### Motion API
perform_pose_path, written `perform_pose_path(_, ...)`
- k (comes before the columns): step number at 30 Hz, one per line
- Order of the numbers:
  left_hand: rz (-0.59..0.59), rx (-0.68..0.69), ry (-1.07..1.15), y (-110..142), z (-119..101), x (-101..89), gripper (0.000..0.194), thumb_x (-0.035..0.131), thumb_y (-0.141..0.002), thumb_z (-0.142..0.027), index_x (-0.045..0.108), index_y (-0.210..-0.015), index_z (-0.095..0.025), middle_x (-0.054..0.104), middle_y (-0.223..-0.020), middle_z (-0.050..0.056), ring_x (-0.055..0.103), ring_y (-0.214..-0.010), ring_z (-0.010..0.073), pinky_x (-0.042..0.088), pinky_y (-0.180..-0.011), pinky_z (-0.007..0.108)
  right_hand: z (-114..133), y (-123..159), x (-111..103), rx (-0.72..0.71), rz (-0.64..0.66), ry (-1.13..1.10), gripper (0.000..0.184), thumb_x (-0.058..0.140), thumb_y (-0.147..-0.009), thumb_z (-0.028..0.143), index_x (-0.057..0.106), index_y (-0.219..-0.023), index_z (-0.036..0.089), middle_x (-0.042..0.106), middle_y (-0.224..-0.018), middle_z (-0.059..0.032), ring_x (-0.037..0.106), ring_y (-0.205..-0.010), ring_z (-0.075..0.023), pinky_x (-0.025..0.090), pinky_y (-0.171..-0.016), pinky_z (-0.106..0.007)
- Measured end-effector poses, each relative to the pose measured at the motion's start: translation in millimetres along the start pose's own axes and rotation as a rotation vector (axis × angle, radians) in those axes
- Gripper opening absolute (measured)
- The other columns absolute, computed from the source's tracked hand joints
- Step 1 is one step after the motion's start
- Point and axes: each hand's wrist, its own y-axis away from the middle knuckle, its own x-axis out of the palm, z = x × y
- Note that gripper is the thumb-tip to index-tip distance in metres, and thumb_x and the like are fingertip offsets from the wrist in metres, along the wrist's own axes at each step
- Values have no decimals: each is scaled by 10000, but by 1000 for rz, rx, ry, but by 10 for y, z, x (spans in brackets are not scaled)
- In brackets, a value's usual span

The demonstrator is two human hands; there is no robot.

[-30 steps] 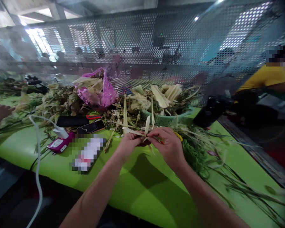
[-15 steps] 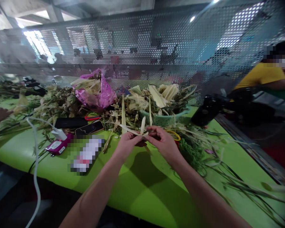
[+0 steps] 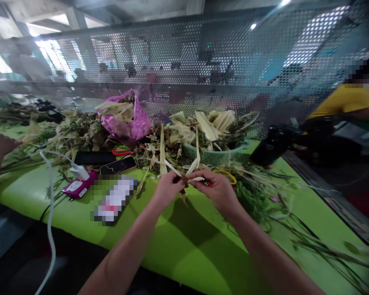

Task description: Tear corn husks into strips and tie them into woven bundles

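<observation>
Pale dried corn husk strips meet between my two hands above the green table. My left hand is closed, pinching the strips where they come together. With thumb and fingers, my right hand grips a strip end that points to the right. One strip leans up and left from the joint, another stands up toward the basket. A short frayed end hangs below my left fingers. Just behind my left hand a long flat husk piece stands upright.
Behind are a green basket of husks, a pink plastic bag and a husk heap. A purple power adapter, phone and red-handled tool lie left. Green fibre lies right. Another person's hand is far left.
The upright strip between my hands now tilts right and reaches higher, and a strip end now points right into my right fingers. My right hand has shifted slightly right; the view moved a little.
</observation>
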Motion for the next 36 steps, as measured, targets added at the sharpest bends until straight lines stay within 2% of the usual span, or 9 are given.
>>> perform_pose_path(5, 98, 131, -212, 52, -13, 10, 130, 504, -753, -175, 625, -752, -130, 549, -651, -3, 484, -609, 107, 413, -581, 228, -139, 9, 82, 33, -128, -75, 193, 670, -762, 300, 670, -927, 199, 683, -813, -35, 624, -749, -189, 495, -698, -311)
perform_pose_path(8, 126, 172, -210, 65, -4, 19, 162, 487, -787, -196, 631, -829, -132, 584, -729, 16, 499, -677, 122, 408, -626, 238, -133, 7, 90, 50, -153, -130, 280, 683, -754, 305, 624, -1004, 193, 665, -800, -32, 612, -720, -176, 494, -672, -297)
perform_pose_path(11, 100, 191, -190, 57, 16, 36, 152, 552, -774, -231, 622, -869, -135, 587, -745, 16, 492, -684, 124, 400, -642, 244, -73, 8, 85, 76, -142, -141, 334, 663, -775, 319, 585, -1073, 190, 655, -758, -24, 611, -692, -168, 489, -649, -289)
perform_pose_path(14, 75, 158, -101, 41, 18, 49, 148, 559, -778, -247, 610, -853, -130, 561, -718, 10, 465, -653, 116, 389, -618, 244, -10, 13, 82, 78, -173, -155, 297, 656, -775, 316, 567, -1031, 194, 656, -789, -30, 613, -712, -168, 495, -657, -292)
perform_pose_path(17, 67, 103, 32, 35, -2, 54, 156, 559, -784, -258, 605, -858, -128, 548, -713, 9, 461, -644, 112, 385, -600, 241, 3, 17, 81, 55, -226, -115, 220, 689, -741, 316, 567, -880, 197, 632, -792, -27, 588, -697, -162, 485, -649, -292)
perform_pose_path(23, 50, 67, 151, 50, -36, 41, 184, 604, -774, -327, 593, -777, -143, 523, -674, -8, 454, -620, 98, 369, -586, 233, -78, -10, 96, 114, -123, -178, 194, 709, -717, 350, 610, -773, 194, 636, -741, -31, 583, -696, -177, 494, -683, -331)
perform_pose_path(29, 74, 25, 199, 74, -91, 17, 208, 597, -778, -353, 605, -794, -145, 542, -663, -9, 464, -601, 94, 356, -570, 231, -66, -15, 111, 246, -150, -390, 261, 717, -713, 380, 649, -868, 182, 668, -837, -51, 604, -733, -170, 520, -699, -320)
perform_pose_path(32, 93, -15, 206, 73, -94, 19, 198, 600, -759, -345, 588, -755, -148, 520, -621, -21, 448, -565, 88, 339, -553, 227, -38, 5, 101, 195, -195, -298, 237, 696, -740, 376, 673, -884, 188, 671, -818, -48, 594, -714, -168, 508, -689, -315)
perform_pose_path(36, 106, -19, 141, 45, -26, 31, 134, 594, -734, -286, 579, -726, -153, 483, -590, -36, 410, -538, 80, 305, -534, 222, -2, 28, 65, -56, -172, -34, 89, 661, -792, 285, 694, -839, 217, 673, -835, -44, 606, -787, -196, 485, -749, -342)
